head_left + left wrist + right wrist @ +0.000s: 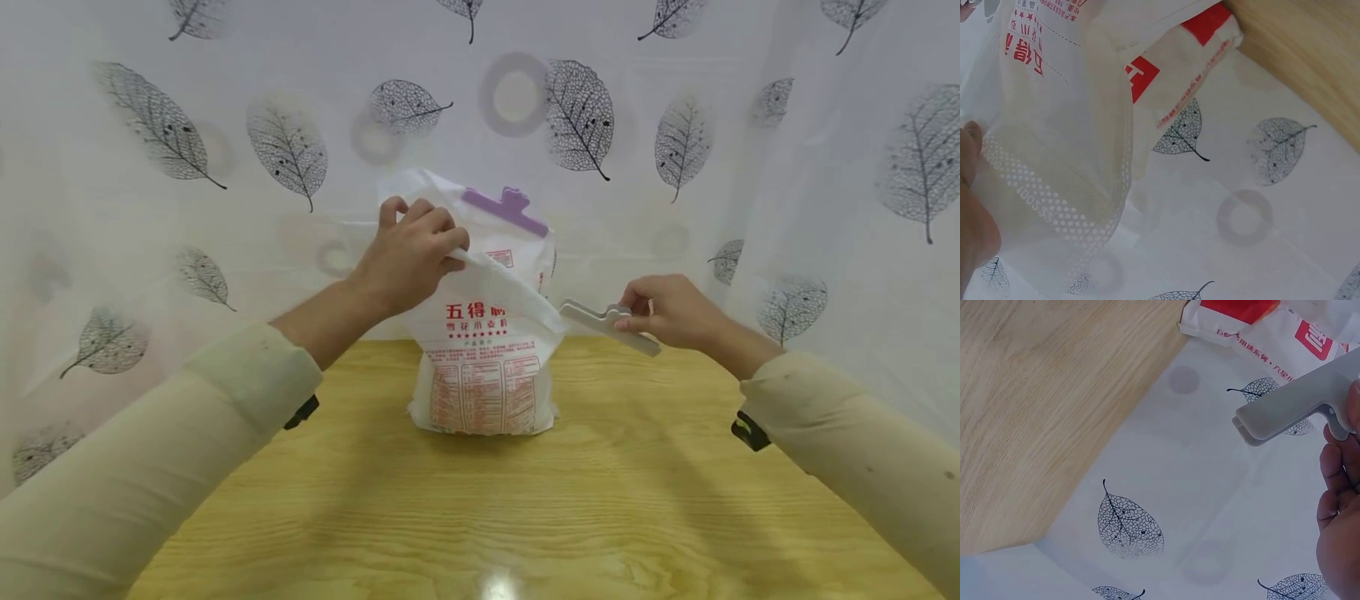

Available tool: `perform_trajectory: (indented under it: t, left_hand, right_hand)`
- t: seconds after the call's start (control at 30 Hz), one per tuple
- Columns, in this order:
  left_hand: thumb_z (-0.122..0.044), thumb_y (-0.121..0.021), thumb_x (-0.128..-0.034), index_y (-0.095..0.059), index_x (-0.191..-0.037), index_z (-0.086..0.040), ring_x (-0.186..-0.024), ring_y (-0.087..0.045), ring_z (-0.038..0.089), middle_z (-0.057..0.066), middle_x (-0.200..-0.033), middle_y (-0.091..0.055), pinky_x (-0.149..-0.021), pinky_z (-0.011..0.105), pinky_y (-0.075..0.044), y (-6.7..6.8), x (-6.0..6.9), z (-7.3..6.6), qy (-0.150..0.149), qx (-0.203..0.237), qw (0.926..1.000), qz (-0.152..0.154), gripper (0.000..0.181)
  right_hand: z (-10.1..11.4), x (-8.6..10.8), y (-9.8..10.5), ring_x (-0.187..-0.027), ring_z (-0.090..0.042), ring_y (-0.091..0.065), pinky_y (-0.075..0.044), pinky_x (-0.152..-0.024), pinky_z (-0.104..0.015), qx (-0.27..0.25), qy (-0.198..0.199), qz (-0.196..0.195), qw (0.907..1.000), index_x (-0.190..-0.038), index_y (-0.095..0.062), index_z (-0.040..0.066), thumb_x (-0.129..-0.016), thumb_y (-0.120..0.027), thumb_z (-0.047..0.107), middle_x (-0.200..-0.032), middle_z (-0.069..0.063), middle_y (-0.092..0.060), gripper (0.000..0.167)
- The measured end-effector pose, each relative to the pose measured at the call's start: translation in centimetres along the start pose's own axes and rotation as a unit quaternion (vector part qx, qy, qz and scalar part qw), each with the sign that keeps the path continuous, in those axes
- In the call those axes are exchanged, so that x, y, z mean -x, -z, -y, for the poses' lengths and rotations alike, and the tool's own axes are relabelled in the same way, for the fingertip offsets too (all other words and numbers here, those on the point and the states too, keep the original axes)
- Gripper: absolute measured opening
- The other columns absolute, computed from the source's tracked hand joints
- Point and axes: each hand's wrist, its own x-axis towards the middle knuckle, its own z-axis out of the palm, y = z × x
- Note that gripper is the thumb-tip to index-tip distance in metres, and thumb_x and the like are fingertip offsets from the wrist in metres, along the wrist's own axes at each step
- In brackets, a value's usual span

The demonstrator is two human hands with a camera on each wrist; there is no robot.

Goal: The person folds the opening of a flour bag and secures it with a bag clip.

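A white flour bag (480, 396) with red print stands upright on the table. My left hand (412, 254) pinches the slanting folded edge of its upper part; the thumb side also shows at the left of the left wrist view. A purple bag clip (510, 210) sits across the bag's top right, behind that fold. To the right of the bag, my right hand (671, 312) holds a grey bag clip (600, 321) by its handle. The clip's far end meets the bag's right edge in the head view; whether they touch I cannot tell. In the right wrist view the grey clip (1304, 400) looks nearly closed.
The bag stands near the back of a wooden table (480, 508). Behind it hangs a pale curtain (465, 50) with dark leaf prints. Dark wrist devices (750, 431) show under both sleeves.
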Motion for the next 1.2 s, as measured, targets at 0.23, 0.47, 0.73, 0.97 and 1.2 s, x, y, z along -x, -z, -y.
perform_trajectory:
  t: [0.23,0.47,0.73,0.97,1.2]
  left_hand:
    - [-0.025,-0.07,-0.0929,-0.07,-0.105,-0.015,-0.106,-0.05,0.028,0.006,-0.101,-0.064,-0.103,0.055,-0.025,0.0,0.0,0.0,0.001,-0.008,1.0,-0.003,0.016]
    - [-0.026,-0.069,-0.0934,-0.069,-0.106,-0.016,-0.108,-0.05,0.027,0.005,-0.102,-0.063,-0.104,0.054,-0.024,0.0,0.0,0.1,0.007,-0.015,0.9999,0.005,0.016]
    - [-0.026,-0.068,-0.0944,-0.069,-0.107,-0.016,-0.109,-0.05,0.027,0.005,-0.103,-0.064,-0.104,0.054,-0.024,0.0,0.0,0.1,0.008,-0.013,0.9999,0.008,0.016]
    - [-0.025,-0.068,-0.0949,-0.068,-0.106,-0.014,-0.108,-0.05,0.028,0.006,-0.105,-0.064,-0.103,0.055,-0.025,0.0,0.1,0.1,0.005,-0.012,0.9999,0.004,0.016]
    - [-0.025,-0.068,-0.0951,-0.066,-0.107,-0.013,-0.11,-0.05,0.028,0.006,-0.109,-0.064,-0.103,0.054,-0.025,0.0,0.1,0.2,0.008,-0.011,0.9998,0.011,0.017]
  right_hand:
    - [0.0,-0.2,-0.2,-0.064,-0.013,-0.053,-0.042,-0.062,-0.031,-0.013,-0.006,-0.004,0.9999,-0.081,-0.068,0.009,-0.082,-0.082,0.015,-0.07,0.003,-0.067,0.014]
    - [0.4,-0.6,-0.7,-0.06,-0.009,-0.046,-0.041,-0.062,-0.03,-0.009,0.013,-0.006,0.9999,-0.081,-0.069,0.011,-0.083,-0.082,0.019,-0.07,0.005,-0.065,0.015]
    - [1.5,-1.8,-1.1,-0.059,-0.008,-0.044,-0.038,-0.059,-0.028,-0.027,0.007,-0.018,0.9994,-0.079,-0.069,0.012,-0.082,-0.083,0.022,-0.07,0.004,-0.066,0.016]
    - [2.6,-2.8,-1.6,-0.062,-0.013,-0.046,-0.038,-0.06,-0.029,-0.049,0.016,-0.035,0.9981,-0.08,-0.069,0.009,-0.081,-0.083,0.018,-0.071,0.001,-0.066,0.017]
    - [3.5,-3.7,-1.9,-0.065,-0.014,-0.049,-0.039,-0.063,-0.03,-0.072,0.021,-0.051,0.9959,-0.08,-0.069,0.009,-0.081,-0.083,0.016,-0.071,-0.001,-0.066,0.016]
